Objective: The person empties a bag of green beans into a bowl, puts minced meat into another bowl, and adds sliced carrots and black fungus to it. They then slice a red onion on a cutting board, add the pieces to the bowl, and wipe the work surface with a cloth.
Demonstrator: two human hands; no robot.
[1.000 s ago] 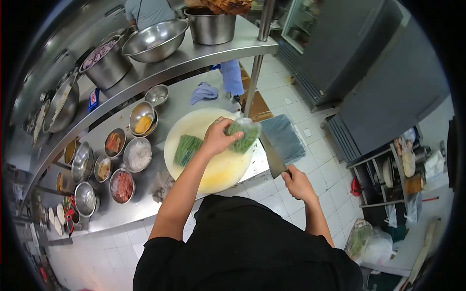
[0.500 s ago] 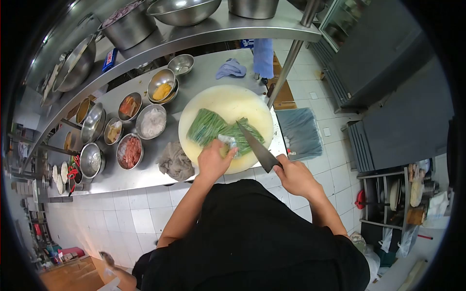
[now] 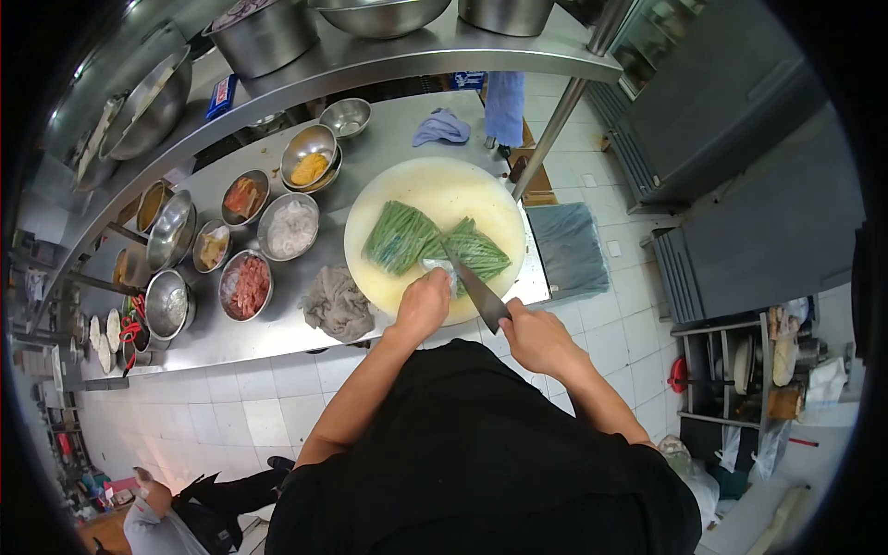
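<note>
Two bundles of long thin green vegetables, the left bundle (image 3: 400, 238) and the right bundle (image 3: 476, 257), lie side by side in clear plastic on a round cutting board (image 3: 435, 180). My left hand (image 3: 425, 303) is closed on the whitish gathered plastic (image 3: 437, 265) at their near side. In my right hand (image 3: 541, 340) is a kitchen knife (image 3: 478, 291), gripped by its handle. Its blade slants up and left over the right bundle, the tip close to the gathered plastic between the bundles.
A crumpled grey cloth (image 3: 335, 303) sits left of the board, near a bowl of pinkish meat (image 3: 248, 287) and several other metal bowls. Behind the board is a blue cloth (image 3: 441, 128). A steel shelf (image 3: 388, 69) crosses above. Another person (image 3: 185, 518) is at the lower left.
The knife and my right hand have shifted left, bringing the blade nearer the gathered plastic. My left hand moved slightly right. The other person shows more at the lower left.
</note>
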